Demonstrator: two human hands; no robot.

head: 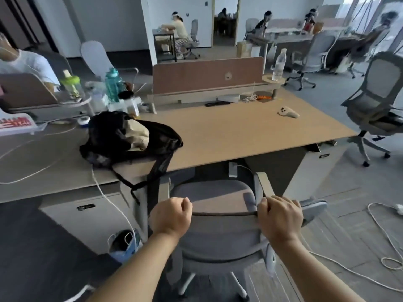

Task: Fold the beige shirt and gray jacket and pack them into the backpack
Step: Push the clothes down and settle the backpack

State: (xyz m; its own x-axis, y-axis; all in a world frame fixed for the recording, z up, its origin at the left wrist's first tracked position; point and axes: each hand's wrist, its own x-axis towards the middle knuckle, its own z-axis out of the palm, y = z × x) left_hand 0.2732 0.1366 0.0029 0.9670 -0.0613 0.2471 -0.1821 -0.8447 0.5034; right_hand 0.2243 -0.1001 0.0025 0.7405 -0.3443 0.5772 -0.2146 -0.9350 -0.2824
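The backpack lies slumped on the left part of the bench. It is black, soft, partly mesh, and its mouth gapes open. A beige shirt sits bunched inside the opening as a matte, rounded wad. One strap hangs limp over the bench edge, and a thin white cable trails down beside it.

Nearer the camera, the left hand is closed in a fist on the top rim of the chair, fingers curled over the edge. The chair back is gray woven cloth with a darker piped rim, and its seat is tucked toward the bench. The right hand grips the same rim at its other end, fingers wrapped over it.

I cannot pick out the gray jacket. The gray cloth under the hands may be only upholstery.

The step in hand looks like shifting the chair to get at the bench. It would go best with an even pull on both ends, so the chair rolls straight and misses the dangling strap and cable. The bag's floppy mouth will likely need one hand to hold it open for packing.

Far right on the smooth tan bench lies a small, rounded, cream-colored controller.
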